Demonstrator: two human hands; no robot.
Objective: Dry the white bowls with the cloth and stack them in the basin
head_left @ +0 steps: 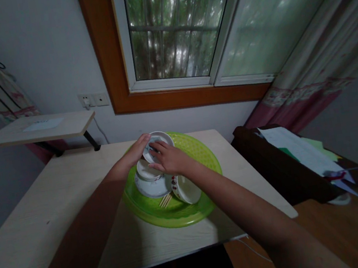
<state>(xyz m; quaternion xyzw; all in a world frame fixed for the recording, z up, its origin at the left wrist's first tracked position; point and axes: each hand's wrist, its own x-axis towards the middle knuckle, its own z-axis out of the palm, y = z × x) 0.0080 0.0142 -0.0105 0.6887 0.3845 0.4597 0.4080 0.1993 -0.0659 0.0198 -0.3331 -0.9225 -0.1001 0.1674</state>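
Note:
A white bowl [167, 137] is tilted toward me at the back of a round green tray [208, 156]. My left hand [136, 150] grips its left rim, fingers closed. Over its inside reaches my right hand [168, 157], with the fingers spread and touching a grey-blue patch; I cannot tell whether that is a cloth or a pattern. Just in front, a smaller white bowl [147, 171] rests on a white plate [153, 188]. A white cup [189, 190] with red marks lies on its side beneath my right wrist. Beside it are several wooden chopsticks [165, 200].
The tray stands on a pale wooden table [115, 248]. At the back left is a raised shelf [38, 128] holding a sheet of paper. A dark brown piece of furniture [273, 169] with papers [299, 151] on it stands to the right. A window [179, 29] is behind.

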